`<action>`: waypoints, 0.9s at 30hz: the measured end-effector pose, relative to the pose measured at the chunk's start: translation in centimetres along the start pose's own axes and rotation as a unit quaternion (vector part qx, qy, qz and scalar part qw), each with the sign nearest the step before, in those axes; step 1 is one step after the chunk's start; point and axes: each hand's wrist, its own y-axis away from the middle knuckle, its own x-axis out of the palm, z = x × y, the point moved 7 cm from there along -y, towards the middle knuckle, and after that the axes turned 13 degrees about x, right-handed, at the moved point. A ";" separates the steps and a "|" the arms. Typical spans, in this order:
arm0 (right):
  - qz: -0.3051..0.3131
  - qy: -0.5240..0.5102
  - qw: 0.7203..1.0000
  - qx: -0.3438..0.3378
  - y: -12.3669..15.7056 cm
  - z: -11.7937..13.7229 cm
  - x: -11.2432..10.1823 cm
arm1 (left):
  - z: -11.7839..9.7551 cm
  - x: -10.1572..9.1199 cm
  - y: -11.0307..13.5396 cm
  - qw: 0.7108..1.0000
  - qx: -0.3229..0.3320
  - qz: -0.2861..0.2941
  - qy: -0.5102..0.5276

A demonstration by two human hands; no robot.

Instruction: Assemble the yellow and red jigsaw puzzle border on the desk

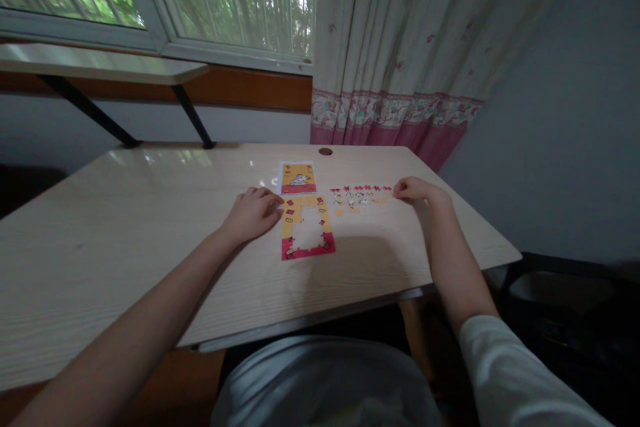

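Observation:
A jigsaw puzzle [327,243] lies on the table, its yellow and red border joined around an unfilled middle. My left hand [255,213] rests at its upper left corner, fingers loosely bent and apart, holding nothing. Just behind the puzzle is a picture card [299,178] with a white animal on yellow and red. Loose puzzle pieces [367,188] lie in rows to the right: red ones at the back, patterned and yellow ones nearer. At the right end of these rows, my right hand [413,190] has its fingertips pinched on a small, pale yellow puzzle piece, partly hidden by the fingers.
The pale wooden table [150,247] has a round cable hole [325,151] near its back edge. A raised shelf [105,67] on black supports stands at the left. Behind are a window and a long curtain [390,107]; a dark chair [565,293] is at the right.

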 end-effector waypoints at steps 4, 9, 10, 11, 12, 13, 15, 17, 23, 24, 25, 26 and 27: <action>-0.024 0.021 0.999 0.008 0.4 0.6 -0.3 | 0.1 0.1 0.0 1.000 0.003 -0.006 -0.002; -0.053 0.009 0.998 -0.034 1.5 2.8 -0.7 | 0.2 0.2 0.0 1.000 0.004 -0.008 -0.001; -0.051 0.009 0.997 -0.053 1.9 3.7 -0.5 | 0.1 0.2 0.0 1.000 0.004 -0.008 0.001; -0.047 0.013 0.996 -0.076 2.4 4.8 -0.1 | 0.1 0.2 0.0 1.000 0.005 -0.009 0.003; -0.045 0.019 0.994 -0.099 2.9 6.0 0.3 | 0.0 0.1 0.0 1.000 0.004 -0.010 0.006; -0.037 0.023 0.991 -0.125 3.5 7.2 0.8 | 0.0 0.1 -0.1 1.000 0.003 -0.011 0.008; -0.023 0.031 0.982 -0.186 4.9 9.9 2.1 | -0.1 0.0 -0.1 1.000 -0.001 -0.012 0.012; -0.010 0.027 0.970 -0.243 6.2 12.2 3.3 | -0.1 0.0 -0.1 1.000 -0.002 -0.012 0.012; -0.015 0.046 0.951 -0.305 8.1 14.9 5.2 | -0.3 0.0 -0.1 1.000 0.005 -0.010 -0.003; -0.013 0.046 0.950 -0.308 8.1 15.0 5.3 | -0.3 0.0 -0.1 1.000 0.007 -0.010 -0.003; -0.007 0.045 0.950 -0.310 8.2 15.0 5.4 | -0.3 0.0 -0.1 1.000 0.008 -0.010 -0.001; -0.001 0.044 0.949 -0.312 8.2 15.0 5.5 | -0.3 0.0 -0.1 1.000 0.008 -0.010 0.002; 0.005 0.044 0.948 -0.315 8.2 15.1 5.6 | -0.4 0.0 -0.1 1.000 0.008 -0.011 0.006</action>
